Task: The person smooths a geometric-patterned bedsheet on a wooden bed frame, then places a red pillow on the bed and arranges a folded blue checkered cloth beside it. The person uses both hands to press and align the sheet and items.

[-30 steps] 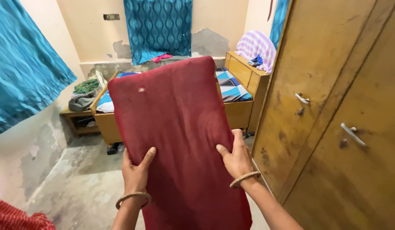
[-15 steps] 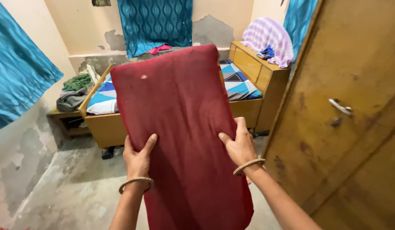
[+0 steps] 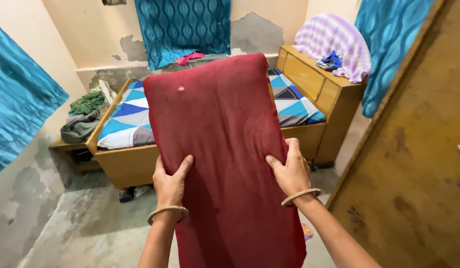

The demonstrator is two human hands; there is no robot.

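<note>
Both hands, left hand (image 3: 169, 184) and right hand (image 3: 290, 172), held the long dark-red fabric cushion (image 3: 225, 149) upright by its edges, grip closed, facing the wooden bed (image 3: 135, 164)

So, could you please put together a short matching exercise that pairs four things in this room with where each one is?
Things:
1. red cushion
2. striped purple cloth
3. green clothes
4. pink cloth

Places:
A. on the ledge under the blue curtain
B. between the left hand and right hand
C. on the low shelf left of the bed
D. draped on the wooden cabinet

Pairs: 1-B, 2-D, 3-C, 4-A
</note>
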